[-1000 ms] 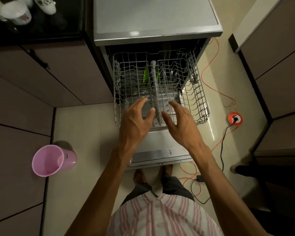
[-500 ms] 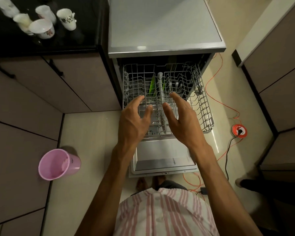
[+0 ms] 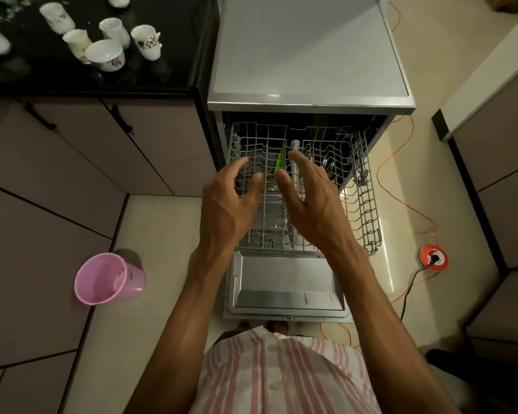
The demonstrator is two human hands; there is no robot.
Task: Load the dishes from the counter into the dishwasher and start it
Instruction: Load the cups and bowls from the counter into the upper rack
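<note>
Steel dishwasher door (image 3: 284, 282) is let down, grey wire rack (image 3: 362, 204) drawn out, no cups seen in it. Left hand (image 3: 226, 210) & right hand (image 3: 314, 207) are held over it, fingers spread, nothing gripped. White floral cups (image 3: 105, 55) sit unloaded on black worktop (image 3: 168, 67); loading & start judged outstanding.

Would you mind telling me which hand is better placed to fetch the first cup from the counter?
Probably the left hand. The cups stand on the black counter to the person's left, beyond the rack; the right hand would have to cross over. Both hands are empty.
</note>
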